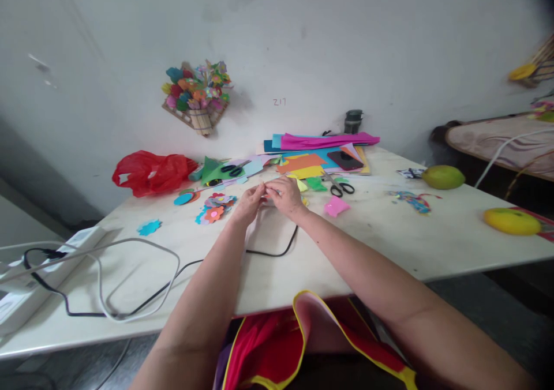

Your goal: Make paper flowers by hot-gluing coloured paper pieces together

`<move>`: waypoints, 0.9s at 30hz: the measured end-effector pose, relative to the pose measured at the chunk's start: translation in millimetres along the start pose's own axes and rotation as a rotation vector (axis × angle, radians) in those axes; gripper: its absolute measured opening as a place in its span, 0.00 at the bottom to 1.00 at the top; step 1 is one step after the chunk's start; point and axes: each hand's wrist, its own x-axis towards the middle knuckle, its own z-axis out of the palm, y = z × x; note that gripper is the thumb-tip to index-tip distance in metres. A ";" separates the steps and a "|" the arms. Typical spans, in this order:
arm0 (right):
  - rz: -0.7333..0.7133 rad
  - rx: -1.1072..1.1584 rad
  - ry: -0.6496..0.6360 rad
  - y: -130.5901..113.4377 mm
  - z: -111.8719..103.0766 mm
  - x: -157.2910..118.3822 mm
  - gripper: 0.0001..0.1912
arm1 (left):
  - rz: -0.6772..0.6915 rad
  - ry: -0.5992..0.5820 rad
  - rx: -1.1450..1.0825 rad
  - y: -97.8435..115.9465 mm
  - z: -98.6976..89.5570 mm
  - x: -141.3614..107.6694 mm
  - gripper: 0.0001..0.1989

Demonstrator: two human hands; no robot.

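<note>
My left hand (250,204) and my right hand (285,197) meet above the middle of the white table (277,280). The fingertips of both are pinched together around something small that the fingers hide. A pale strip hangs below my left hand. Left of the hands lies a pile of paper flowers (215,208), with a blue flower (149,227) farther left. On the right are a pink paper piece (336,206), black-handled scissors (341,188) and green paper (317,183). Other scissors (234,169) rest on green and pale blue sheets behind.
Coloured sheets (303,164) and a phone (345,160) lie at the back, a red bag (151,172) back left. A power strip (56,269) and cables (162,289) occupy the left. Two yellow-green fruits (444,177) and a beaded item (416,201) are on the right.
</note>
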 end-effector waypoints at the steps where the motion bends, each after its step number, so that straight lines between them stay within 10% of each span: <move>1: 0.004 0.003 0.003 0.3 -0.4 0.2 0.12 | 0.025 -0.017 -0.011 0.3 0.1 0.4 0.22; 14: -0.024 -0.069 0.016 -3.0 -7.9 1.0 0.13 | 0.046 -0.052 -0.120 1.8 0.4 1.1 0.19; 27: 0.101 0.041 0.134 -1.4 -11.5 1.7 0.09 | 0.138 0.223 -0.032 -0.5 -2.8 8.2 0.20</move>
